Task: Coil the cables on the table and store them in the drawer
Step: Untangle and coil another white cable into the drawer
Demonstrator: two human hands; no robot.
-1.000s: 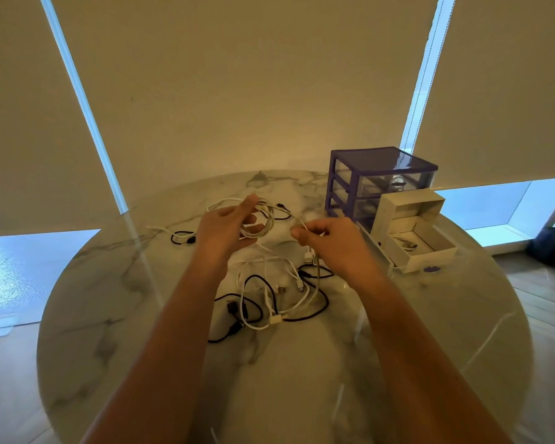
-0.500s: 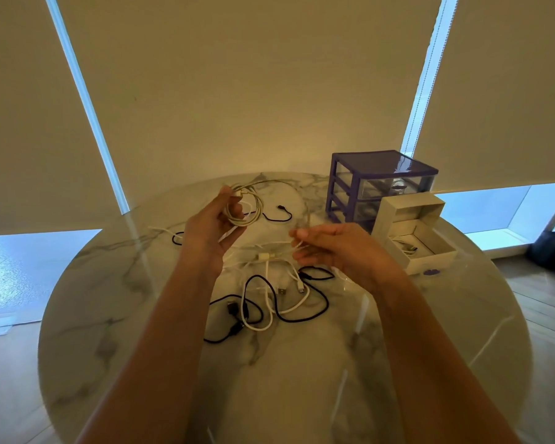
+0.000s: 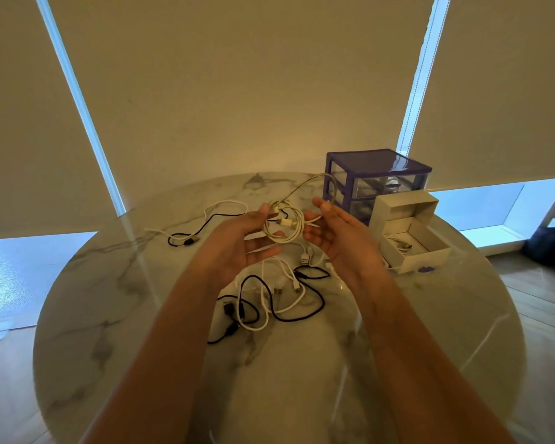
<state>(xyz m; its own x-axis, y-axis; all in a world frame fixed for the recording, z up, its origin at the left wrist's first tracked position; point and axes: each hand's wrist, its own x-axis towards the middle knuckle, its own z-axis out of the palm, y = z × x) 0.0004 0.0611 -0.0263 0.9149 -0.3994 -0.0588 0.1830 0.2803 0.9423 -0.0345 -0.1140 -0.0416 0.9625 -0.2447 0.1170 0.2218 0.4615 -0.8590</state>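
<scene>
Holding white cable coil between hands.

white coiled cable; purple drawer unit; grey-veined marble table

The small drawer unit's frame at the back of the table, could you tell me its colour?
Purple, with clear drawers, on the drawer unit; the head view shows it.
</scene>
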